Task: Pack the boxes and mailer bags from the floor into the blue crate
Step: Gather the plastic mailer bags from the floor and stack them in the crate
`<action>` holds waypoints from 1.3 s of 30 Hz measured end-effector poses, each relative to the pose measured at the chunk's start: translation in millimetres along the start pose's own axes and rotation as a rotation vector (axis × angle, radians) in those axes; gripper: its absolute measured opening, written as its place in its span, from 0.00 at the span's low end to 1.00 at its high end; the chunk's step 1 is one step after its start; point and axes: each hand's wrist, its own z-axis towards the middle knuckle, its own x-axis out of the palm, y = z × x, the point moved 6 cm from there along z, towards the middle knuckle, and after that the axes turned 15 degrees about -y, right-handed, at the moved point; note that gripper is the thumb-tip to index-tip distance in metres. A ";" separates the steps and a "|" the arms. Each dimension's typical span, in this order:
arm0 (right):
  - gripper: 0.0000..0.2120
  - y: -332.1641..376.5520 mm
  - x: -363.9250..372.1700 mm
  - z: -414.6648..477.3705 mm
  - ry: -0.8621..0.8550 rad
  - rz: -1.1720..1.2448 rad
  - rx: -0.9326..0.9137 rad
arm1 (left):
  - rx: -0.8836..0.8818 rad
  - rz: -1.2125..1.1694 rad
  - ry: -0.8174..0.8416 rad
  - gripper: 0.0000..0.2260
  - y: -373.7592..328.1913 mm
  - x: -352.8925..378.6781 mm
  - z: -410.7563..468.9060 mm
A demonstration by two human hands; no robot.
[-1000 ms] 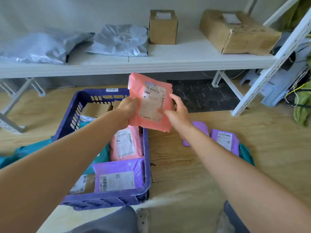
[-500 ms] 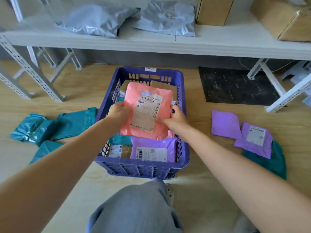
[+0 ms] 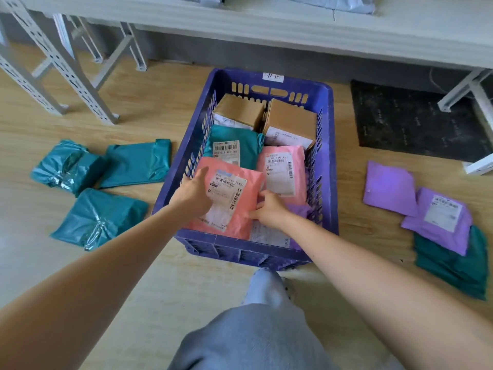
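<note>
**Checker:** Item in hand?

**Clerk:** One coral mailer bag (image 3: 241, 222), label up, low over the near end of the blue crate (image 3: 330, 156). The person's left hand (image 3: 194, 193) grips its left edge, thumb on top. The right hand (image 3: 268, 209) pinches its right edge near the lower corner. It cannot be told whether the bag already rests on the load beneath.

**Checker:** Handling?

**Clerk:** Judged light and soft, with slick film and flat, pliant contents. It would likely sag if held by one corner, so it is best held at opposite edges, clear of the label. It does not look fragile.

**Checker:** Around the grip?

**Clerk:** Under the right hand, one purple mailer (image 3: 300, 209). Just beyond the grip, one pink mailer (image 3: 280, 152) to the right and one teal mailer (image 3: 248, 145) to the left, both labelled. Beyond those, two cardboard boxes (image 3: 292, 116) against the crate's far wall.

**Checker:** Outstanding on the floor?

**Clerk:** Left of the grip, well apart, three teal bags (image 3: 133, 164). Right of the grip, two purple bags (image 3: 389, 185), the nearer one lying on a dark green bag (image 3: 453, 265), which may be more than one. Farthest out, a black mat (image 3: 416, 121) and a white shelf (image 3: 293, 25).
</note>
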 end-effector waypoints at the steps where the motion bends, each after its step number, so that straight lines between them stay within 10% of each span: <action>1: 0.29 -1.2 3.2 1.0 0.010 -0.009 0.004 | 0.030 0.072 0.019 0.35 2.3 4.1 -0.4; 9: 0.47 18.4 -0.5 -9.1 -0.098 -0.433 -0.403 | 0.162 0.243 0.097 0.35 12.4 30.9 1.6; 16: 0.40 8.9 12.0 -7.8 0.050 -0.609 -0.373 | 0.214 0.277 0.159 0.35 15.3 42.9 0.7; 39: 0.30 -35.9 -254.2 -54.1 -0.627 -0.146 -0.350 | 0.706 -0.146 -0.070 0.27 -277.0 4.7 -62.1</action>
